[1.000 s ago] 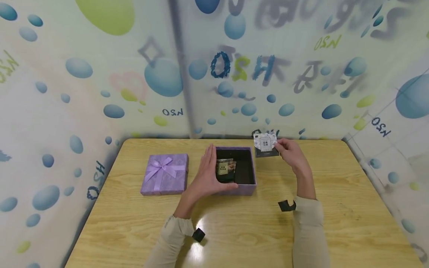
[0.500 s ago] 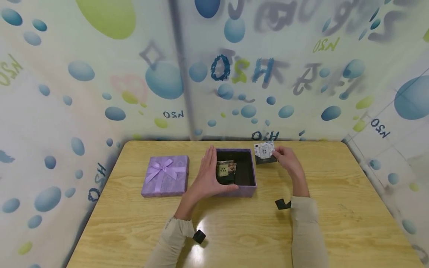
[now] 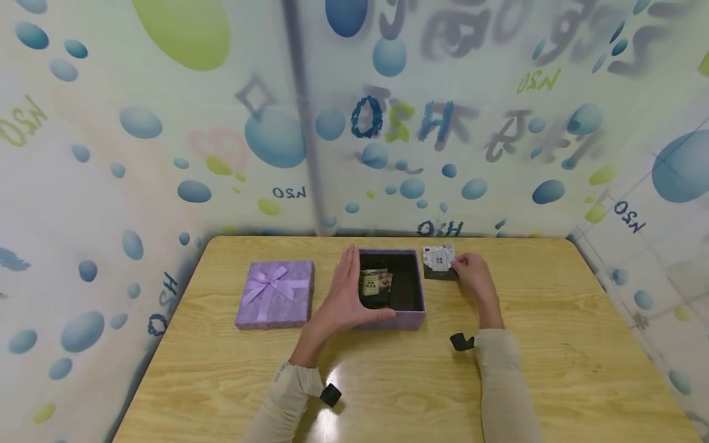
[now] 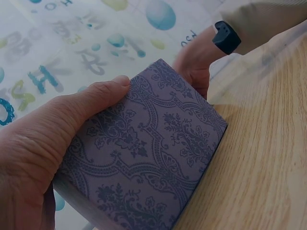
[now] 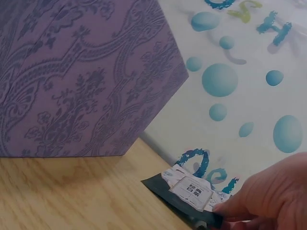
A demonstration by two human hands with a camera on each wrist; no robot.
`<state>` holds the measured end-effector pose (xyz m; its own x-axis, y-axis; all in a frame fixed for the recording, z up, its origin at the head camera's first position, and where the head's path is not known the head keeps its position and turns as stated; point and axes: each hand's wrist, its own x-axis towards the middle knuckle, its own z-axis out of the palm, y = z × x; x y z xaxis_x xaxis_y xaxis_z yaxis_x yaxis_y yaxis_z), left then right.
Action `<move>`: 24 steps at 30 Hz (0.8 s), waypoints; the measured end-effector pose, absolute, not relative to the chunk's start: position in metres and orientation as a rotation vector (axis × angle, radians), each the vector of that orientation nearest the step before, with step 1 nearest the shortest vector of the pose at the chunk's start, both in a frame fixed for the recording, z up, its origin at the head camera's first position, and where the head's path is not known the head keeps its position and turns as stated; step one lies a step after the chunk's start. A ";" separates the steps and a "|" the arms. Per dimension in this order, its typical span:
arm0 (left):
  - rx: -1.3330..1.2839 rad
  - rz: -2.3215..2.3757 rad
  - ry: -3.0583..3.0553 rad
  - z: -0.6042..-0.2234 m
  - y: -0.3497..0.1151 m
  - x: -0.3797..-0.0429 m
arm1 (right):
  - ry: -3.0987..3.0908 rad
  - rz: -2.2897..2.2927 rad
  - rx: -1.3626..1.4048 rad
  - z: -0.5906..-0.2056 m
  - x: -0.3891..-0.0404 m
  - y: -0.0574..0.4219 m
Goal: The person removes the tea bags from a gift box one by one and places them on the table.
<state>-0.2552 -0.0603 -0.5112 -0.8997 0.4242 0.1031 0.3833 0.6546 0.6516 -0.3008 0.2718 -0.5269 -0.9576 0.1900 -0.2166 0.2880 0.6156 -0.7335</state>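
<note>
My left hand lies around the near left corner of an open purple box. Its straight fingers run along the left side, and the thumb rests against the front wall near the rim, as the left wrist view shows. Inside the black-lined box, small dark packets with a pale label lie toward the left. To the right of the box, my right hand pinches the right edge of a white and black tea sachet between thumb and fingers. The right wrist view has this sachet low over the tabletop.
Left of the box sits its purple lid, topped with a ribbon bow. Both stand on a wood-grain table. A patterned curtain rises behind the table's back edge.
My right hand has brought the sachet down and slightly nearer, to the tabletop right of the box. The left hand has stayed at the box's corner.
</note>
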 end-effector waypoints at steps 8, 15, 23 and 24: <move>0.672 1.066 2.795 -0.511 -0.060 -0.254 | 2.783 -1.224 0.472 -0.533 -0.299 0.266; 0.678 1.085 2.792 -0.509 -0.059 -0.254 | 2.813 -1.214 0.502 -0.535 -0.299 0.264; 0.668 1.086 2.784 -0.509 -0.060 -0.254 | 2.807 -1.203 0.513 -0.535 -0.301 0.262; 0.670 1.087 2.788 -0.509 -0.061 -0.254 | 2.802 -1.201 0.515 -0.535 -0.301 0.261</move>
<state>-0.2539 -0.0607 -0.5088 -0.9018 0.4234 0.0867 0.3704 0.6537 0.6599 -0.3014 0.2614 -0.5347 -0.9433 0.2826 -0.1744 0.3211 0.6430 -0.6953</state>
